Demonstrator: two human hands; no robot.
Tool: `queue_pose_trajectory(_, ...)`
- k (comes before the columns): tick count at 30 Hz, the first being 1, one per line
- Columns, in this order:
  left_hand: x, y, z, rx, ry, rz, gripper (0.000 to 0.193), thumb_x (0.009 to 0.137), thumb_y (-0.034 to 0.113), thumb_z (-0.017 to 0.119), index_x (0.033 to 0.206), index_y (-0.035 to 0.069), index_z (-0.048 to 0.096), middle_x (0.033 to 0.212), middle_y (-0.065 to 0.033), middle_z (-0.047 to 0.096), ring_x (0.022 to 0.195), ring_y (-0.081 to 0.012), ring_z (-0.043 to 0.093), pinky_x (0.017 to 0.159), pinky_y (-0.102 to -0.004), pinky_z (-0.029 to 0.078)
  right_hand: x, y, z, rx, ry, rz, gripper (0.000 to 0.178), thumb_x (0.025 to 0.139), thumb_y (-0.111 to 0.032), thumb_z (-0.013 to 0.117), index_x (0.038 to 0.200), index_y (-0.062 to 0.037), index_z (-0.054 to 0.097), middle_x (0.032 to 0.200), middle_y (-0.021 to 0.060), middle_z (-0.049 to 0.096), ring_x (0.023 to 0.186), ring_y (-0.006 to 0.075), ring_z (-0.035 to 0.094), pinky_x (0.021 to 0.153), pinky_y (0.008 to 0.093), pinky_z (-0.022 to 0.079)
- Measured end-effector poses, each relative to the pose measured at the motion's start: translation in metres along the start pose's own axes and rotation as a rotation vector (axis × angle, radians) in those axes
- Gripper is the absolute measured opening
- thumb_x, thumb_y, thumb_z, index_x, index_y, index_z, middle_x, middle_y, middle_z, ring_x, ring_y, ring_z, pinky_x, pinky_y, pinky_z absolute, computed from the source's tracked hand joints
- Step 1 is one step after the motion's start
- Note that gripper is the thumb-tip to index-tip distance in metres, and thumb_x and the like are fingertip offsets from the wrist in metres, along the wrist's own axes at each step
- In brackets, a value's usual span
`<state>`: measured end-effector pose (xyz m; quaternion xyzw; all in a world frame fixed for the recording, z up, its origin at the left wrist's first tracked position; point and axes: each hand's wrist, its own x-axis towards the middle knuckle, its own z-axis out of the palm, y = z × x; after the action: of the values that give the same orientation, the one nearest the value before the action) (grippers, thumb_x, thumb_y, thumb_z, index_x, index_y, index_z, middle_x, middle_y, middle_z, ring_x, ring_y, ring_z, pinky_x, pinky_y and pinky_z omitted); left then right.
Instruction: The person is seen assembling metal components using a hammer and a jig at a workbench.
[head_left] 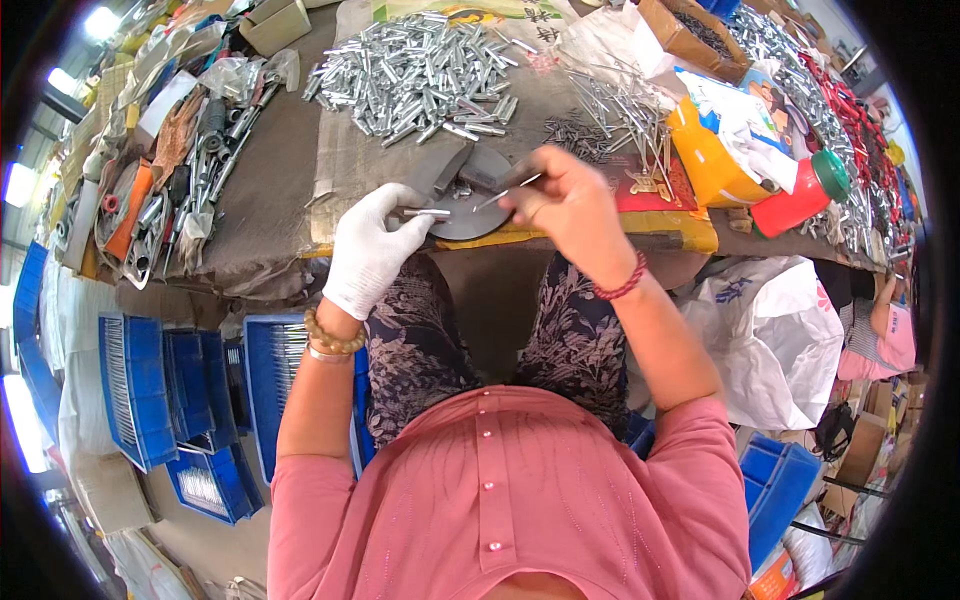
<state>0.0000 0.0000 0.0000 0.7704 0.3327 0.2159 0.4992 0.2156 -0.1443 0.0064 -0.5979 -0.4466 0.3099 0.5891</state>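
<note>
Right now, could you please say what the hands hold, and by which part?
Left hand holds a silver cylinder by its left end; right hand, a thin rod toward its upper-right end.

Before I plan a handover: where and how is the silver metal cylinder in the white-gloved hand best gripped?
Likely pinch the silver metal cylinder near its exposed right end, coming from the right: it points roughly sideways, and the gloved left hand grips toward its left end. The right hand already holds a thin rod.

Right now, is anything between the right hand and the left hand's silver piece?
Only the thin rod in the right hand pokes between; nothing else visible blocks the silver piece in the gloved left hand.
</note>
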Motion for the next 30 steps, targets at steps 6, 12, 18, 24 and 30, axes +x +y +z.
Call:
queue_pose_trajectory(6, -0.008, 0.004, 0.001, 0.359, 0.127, 0.356, 0.011, 0.088, 0.012, 0.076, 0.097, 0.007, 0.076, 0.093, -0.0108, 0.064, 0.087, -0.0263, 0.065, 0.078, -0.0373, 0.052, -0.009, -0.009, 0.010, -0.756, -0.033, -0.449, 0.009, 0.083, -0.001, 0.069, 0.091, -0.0040, 0.071, 0.088, 0.0092, 0.063, 0.085, 0.0283, 0.069, 0.072, 0.0407, 0.054)
queue_pose_trajectory(12, -0.005, 0.006, 0.005, 0.440, 0.162, 0.392, 0.012, 0.087, 0.018, 0.079, 0.093, 0.008, 0.077, 0.093, -0.0106, 0.064, 0.090, -0.0301, 0.064, 0.080, -0.0392, 0.052, -0.004, -0.009, 0.019, -0.994, -0.043, -0.572, 0.004, 0.079, -0.007, 0.069, 0.078, -0.0083, 0.065, 0.085, 0.0078, 0.059, 0.087, 0.0294, 0.065, 0.076, 0.0435, 0.053)
queue_pose_trajectory(18, -0.003, -0.003, 0.000, 0.439, 0.129, 0.411, 0.013, 0.085, 0.019, 0.079, 0.092, 0.008, 0.076, 0.091, -0.0097, 0.064, 0.089, -0.0298, 0.064, 0.079, -0.0391, 0.051, -0.004, -0.010, 0.020, -1.078, -0.055, -0.603, 0.005, 0.080, -0.009, 0.069, 0.079, -0.0089, 0.064, 0.088, 0.0066, 0.058, 0.090, 0.0284, 0.063, 0.080, 0.0424, 0.051)
queue_pose_trajectory(24, -0.005, -0.004, -0.001, 0.375, 0.140, 0.403, 0.011, 0.084, 0.014, 0.080, 0.092, 0.007, 0.076, 0.091, -0.0093, 0.064, 0.087, -0.0279, 0.065, 0.078, -0.0368, 0.052, 0.000, -0.012, 0.014, -1.041, -0.142, -0.659, 0.004, 0.081, -0.009, 0.068, 0.080, -0.0093, 0.064, 0.087, 0.0067, 0.058, 0.089, 0.0282, 0.063, 0.079, 0.0423, 0.050)
queue_pose_trajectory(30, -0.006, -0.001, -0.002, 0.319, 0.127, 0.375, 0.012, 0.084, 0.014, 0.080, 0.092, 0.006, 0.077, 0.090, -0.0091, 0.064, 0.087, -0.0269, 0.065, 0.078, -0.0362, 0.051, 0.003, -0.012, 0.012, -1.060, -0.178, -0.681, 0.003, 0.082, -0.007, 0.067, 0.082, -0.0092, 0.064, 0.087, 0.0060, 0.058, 0.090, 0.0271, 0.062, 0.079, 0.0411, 0.049)
